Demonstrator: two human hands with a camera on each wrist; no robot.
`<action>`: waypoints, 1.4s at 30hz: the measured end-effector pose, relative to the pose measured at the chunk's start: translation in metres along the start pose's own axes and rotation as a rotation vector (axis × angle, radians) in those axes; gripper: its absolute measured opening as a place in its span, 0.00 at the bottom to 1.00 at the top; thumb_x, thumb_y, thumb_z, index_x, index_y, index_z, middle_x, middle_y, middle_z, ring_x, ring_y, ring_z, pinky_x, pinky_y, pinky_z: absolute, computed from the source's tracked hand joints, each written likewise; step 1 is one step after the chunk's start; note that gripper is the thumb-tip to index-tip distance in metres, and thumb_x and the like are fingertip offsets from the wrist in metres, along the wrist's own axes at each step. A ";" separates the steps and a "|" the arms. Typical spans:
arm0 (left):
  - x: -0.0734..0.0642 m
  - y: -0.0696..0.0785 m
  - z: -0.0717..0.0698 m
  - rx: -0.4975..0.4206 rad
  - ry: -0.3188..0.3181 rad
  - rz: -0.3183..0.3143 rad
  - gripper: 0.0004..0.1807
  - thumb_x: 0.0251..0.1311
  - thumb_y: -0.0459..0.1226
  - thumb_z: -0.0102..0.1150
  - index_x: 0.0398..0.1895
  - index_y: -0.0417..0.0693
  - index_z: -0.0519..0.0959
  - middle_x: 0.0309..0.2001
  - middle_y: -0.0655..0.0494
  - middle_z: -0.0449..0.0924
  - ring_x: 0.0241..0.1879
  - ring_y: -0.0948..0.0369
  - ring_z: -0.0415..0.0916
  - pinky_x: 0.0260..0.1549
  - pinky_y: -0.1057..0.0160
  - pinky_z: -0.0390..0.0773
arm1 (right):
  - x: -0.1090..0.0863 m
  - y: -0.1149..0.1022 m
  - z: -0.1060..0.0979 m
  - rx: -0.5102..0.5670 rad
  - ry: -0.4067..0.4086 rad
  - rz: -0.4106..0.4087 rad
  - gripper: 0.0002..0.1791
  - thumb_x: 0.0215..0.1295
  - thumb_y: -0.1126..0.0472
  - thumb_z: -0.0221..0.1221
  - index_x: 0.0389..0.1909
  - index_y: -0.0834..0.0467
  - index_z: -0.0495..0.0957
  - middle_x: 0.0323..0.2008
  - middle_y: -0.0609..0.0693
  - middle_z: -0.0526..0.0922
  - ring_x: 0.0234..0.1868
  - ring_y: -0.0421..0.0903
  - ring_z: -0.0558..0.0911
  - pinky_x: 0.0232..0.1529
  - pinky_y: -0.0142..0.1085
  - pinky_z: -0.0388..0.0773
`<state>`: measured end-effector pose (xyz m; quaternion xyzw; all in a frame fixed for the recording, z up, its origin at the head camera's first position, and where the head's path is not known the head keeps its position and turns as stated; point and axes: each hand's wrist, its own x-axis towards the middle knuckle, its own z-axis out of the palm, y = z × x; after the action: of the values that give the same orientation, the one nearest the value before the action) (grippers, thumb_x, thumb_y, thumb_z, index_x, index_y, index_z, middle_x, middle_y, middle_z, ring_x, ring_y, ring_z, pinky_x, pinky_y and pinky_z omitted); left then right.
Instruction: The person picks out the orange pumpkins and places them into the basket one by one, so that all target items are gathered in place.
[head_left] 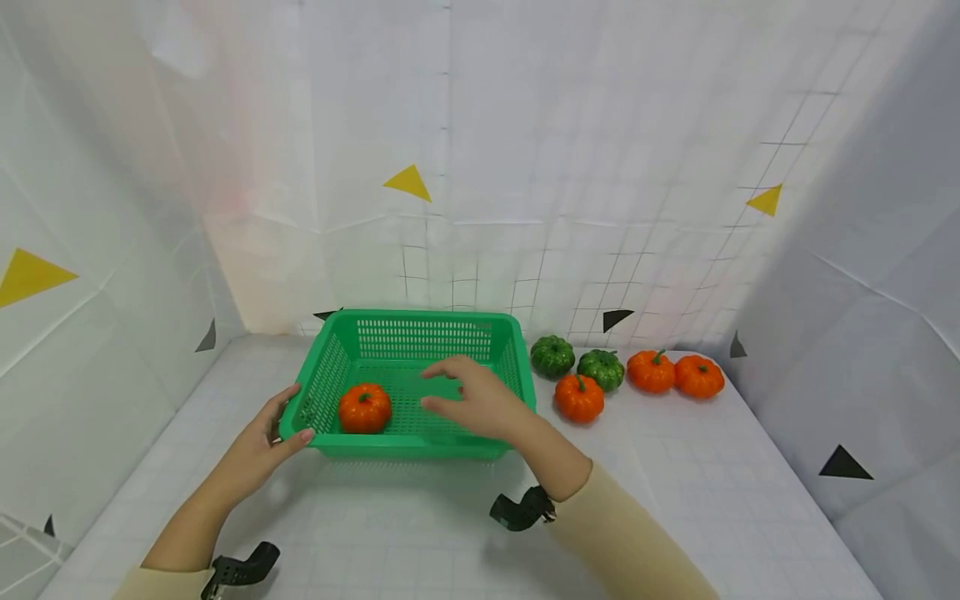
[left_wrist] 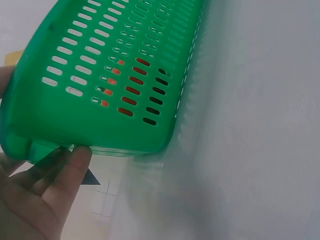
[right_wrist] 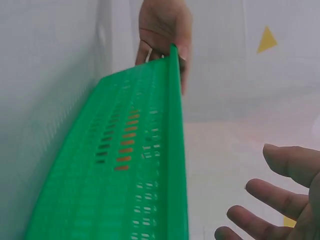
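A green plastic basket with slotted walls stands on the table, one orange pumpkin inside near its front left. My left hand grips the basket's rim at the front left corner, thumb over the front edge; the left wrist view shows those fingers at the corner. Above the right part of the basket hovers my right hand, thumb and fingers spread apart. Nothing is between them, as the right wrist view of that hand also shows.
Right of the basket lie two green pumpkins and an orange pumpkin in front of them. Farther right, two more orange pumpkins touch side by side. White sheets wall the table at the back and sides.
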<state>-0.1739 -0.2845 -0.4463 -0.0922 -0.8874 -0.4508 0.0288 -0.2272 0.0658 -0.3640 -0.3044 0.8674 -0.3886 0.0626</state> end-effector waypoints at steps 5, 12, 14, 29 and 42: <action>0.000 -0.001 0.000 -0.002 -0.001 0.006 0.44 0.71 0.41 0.58 0.81 0.44 0.44 0.72 0.27 0.55 0.65 0.31 0.63 0.54 0.36 0.71 | -0.013 0.009 -0.011 0.039 0.055 -0.011 0.21 0.69 0.50 0.63 0.61 0.48 0.77 0.63 0.46 0.73 0.65 0.50 0.71 0.61 0.48 0.72; 0.000 -0.001 0.000 -0.012 0.000 -0.002 0.44 0.71 0.41 0.58 0.80 0.43 0.44 0.73 0.28 0.54 0.65 0.32 0.64 0.53 0.40 0.73 | -0.032 0.030 -0.025 0.073 0.090 0.021 0.23 0.70 0.49 0.62 0.63 0.51 0.76 0.64 0.47 0.73 0.63 0.52 0.74 0.62 0.50 0.71; 0.000 -0.001 0.000 -0.013 0.001 -0.005 0.44 0.71 0.41 0.58 0.80 0.43 0.44 0.73 0.29 0.53 0.65 0.32 0.64 0.53 0.41 0.73 | -0.037 0.035 -0.029 0.068 0.103 0.026 0.23 0.70 0.49 0.62 0.63 0.51 0.76 0.64 0.48 0.73 0.62 0.52 0.75 0.62 0.49 0.72; 0.000 0.001 0.000 -0.001 0.004 0.006 0.44 0.71 0.41 0.58 0.80 0.43 0.44 0.71 0.28 0.57 0.64 0.33 0.65 0.52 0.43 0.75 | -0.071 0.075 -0.050 0.064 0.251 0.075 0.22 0.70 0.51 0.63 0.59 0.57 0.79 0.59 0.53 0.77 0.61 0.59 0.75 0.58 0.53 0.74; 0.001 0.000 -0.001 -0.014 0.003 0.016 0.43 0.71 0.41 0.58 0.81 0.44 0.44 0.72 0.29 0.56 0.65 0.33 0.64 0.53 0.41 0.73 | -0.094 0.114 -0.060 0.009 0.385 0.138 0.15 0.69 0.57 0.64 0.53 0.57 0.81 0.53 0.55 0.80 0.52 0.56 0.81 0.51 0.51 0.80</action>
<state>-0.1745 -0.2851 -0.4456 -0.0988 -0.8835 -0.4568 0.0332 -0.2268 0.2166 -0.4163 -0.1642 0.8805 -0.4381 -0.0766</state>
